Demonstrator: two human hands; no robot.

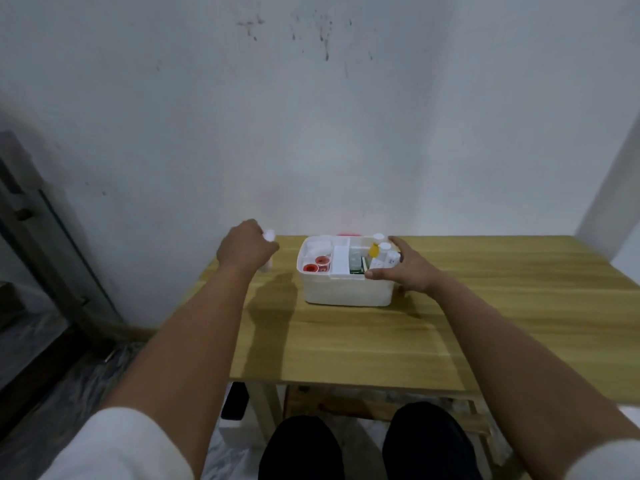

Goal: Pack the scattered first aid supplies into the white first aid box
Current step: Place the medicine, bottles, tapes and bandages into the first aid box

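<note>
The white first aid box [346, 291] stands open at the back of the wooden table [381, 341]. Inside are red-capped containers [316, 265], white rolls, a white divider, a yellow-topped bottle [374, 250] and several white bottles. My right hand [405, 268] rests on the box's right rim, fingers spread over the bottles. To the left of the box, my left hand [246, 247] is closed around a small white bottle [268, 234], whose cap shows above the fist. Another white bottle [266, 266] peeks out below the wrist.
A stained white wall rises right behind the table. A dark door frame [41, 244] stands at the left, beyond the table's left edge. My knees [367, 445] are under the front edge. A red object [348, 234] shows behind the box.
</note>
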